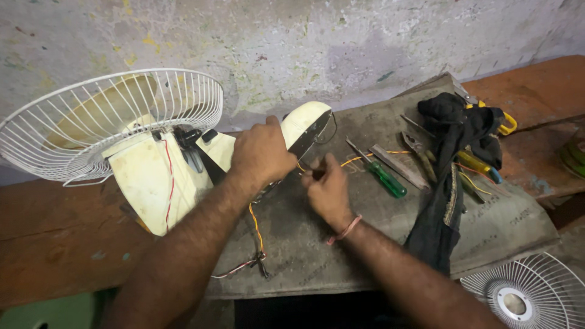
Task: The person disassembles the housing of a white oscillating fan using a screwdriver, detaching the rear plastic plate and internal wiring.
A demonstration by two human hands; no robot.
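On a grey mat point(317, 256) spread over a reddish-brown workbench point(55, 237), a cream table fan point(152, 176) lies tipped on its side, at about nine o'clock from the middle of the view. Its white wire guard point(73, 122) stands toward ten o'clock against a stained wall point(292, 42), and the fan's cream base point(304, 122) points toward twelve o'clock.

The left hand point(262, 152) rests on top of the fan body just beside the base, knuckles up and fingers curled down over the housing. The fingertips are hidden behind the hand, so how tightly they clasp it cannot be told.

The right hand point(329, 189) sits at about three o'clock from the left hand, near it but apart. Its fingers are drawn together, pinching an orange wire point(359, 159) that comes out from the base and runs off toward two o'clock. A pink band point(345, 230) circles the right wrist.

A second stretch of orange wire point(256, 225) drops from the fan toward six o'clock and meets a red-and-white cord point(234, 268) near the mat's front edge. A thin red wire point(170, 176) runs down the fan's cream stand.

At three o'clock from the right hand lies a green-handled screwdriver point(384, 175), then a flat file point(399, 166) and pliers point(420, 152). A black cloth point(451, 164) drapes across the mat beyond them, with yellow-handled tools point(506, 125) showing at its far edge. At five o'clock, in the corner, sits another white fan guard point(524, 292).
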